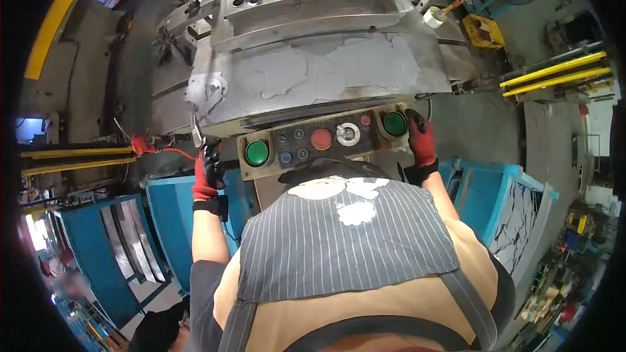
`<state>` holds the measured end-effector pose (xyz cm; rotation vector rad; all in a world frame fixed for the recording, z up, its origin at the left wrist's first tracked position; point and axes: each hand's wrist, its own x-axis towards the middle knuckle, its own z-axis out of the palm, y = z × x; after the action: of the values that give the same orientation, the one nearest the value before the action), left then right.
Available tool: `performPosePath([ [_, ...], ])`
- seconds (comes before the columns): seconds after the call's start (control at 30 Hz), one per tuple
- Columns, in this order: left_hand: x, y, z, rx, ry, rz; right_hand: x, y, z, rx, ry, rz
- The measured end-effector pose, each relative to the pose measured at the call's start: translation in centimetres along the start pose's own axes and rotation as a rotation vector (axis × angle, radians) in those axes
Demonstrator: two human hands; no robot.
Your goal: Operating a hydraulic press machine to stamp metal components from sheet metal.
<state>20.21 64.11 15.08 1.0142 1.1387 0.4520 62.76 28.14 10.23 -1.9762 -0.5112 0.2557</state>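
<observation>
My left hand [211,168], in a red and black glove, is closed around a slim silver hand tool, seemingly tongs [197,129]. The tool's tip meets a thin grey metal piece with holes [207,90] at the left front of the steel press bed [313,72]. My right hand [422,140], gloved alike, rests at the right end of the control panel [306,161], with its dark fingertips beside the right green button [394,124] and nothing visible in them. The left green button [258,152] and a red mushroom button [321,139] are uncovered.
A steel die block [300,6] stands at the back of the bed. Right of it are a white pot with a brush [434,17] and a yellow crate [484,31]. Yellow rails [554,77] flank both sides. Blue metal bins [169,205] stand at my sides; another person's dark head [160,329] is lower left.
</observation>
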Motion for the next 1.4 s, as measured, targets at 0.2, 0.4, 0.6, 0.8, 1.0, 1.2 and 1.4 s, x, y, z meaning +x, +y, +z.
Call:
performPosePath([
  [0.2,1.6,-1.5,-3.8,-0.081,-0.092,0.112,0.0,-8.5,3.8,-0.053,-0.148,-0.269],
  [0.4,1.7,1.0,-3.2,-0.2,0.002,-0.078,0.5,-9.4,11.4,-0.115,-0.416,-0.495],
  [0.6,3.4,1.0,-4.4,0.95,0.253,0.2,-2.0,-17.3,17.3,-0.124,-0.702,-0.768],
  [0.8,3.9,1.7,-4.5,0.808,0.328,0.26,-2.6,-19.1,20.7,-0.073,-0.812,-0.842],
  [1.0,1.2,2.8,-3.5,-0.731,-0.134,0.078,-0.8,-15.9,16.4,-0.084,-0.612,-0.662],
  [1.2,-0.4,0.6,1.3,0.437,0.094,0.72,6.2,-10.6,5.3,-0.232,-0.19,-0.384],
  [1.4,-0.9,3.5,10.5,-0.13,-0.27,0.149,14.2,-8.2,-0.4,-0.813,-0.271,-0.507],
])
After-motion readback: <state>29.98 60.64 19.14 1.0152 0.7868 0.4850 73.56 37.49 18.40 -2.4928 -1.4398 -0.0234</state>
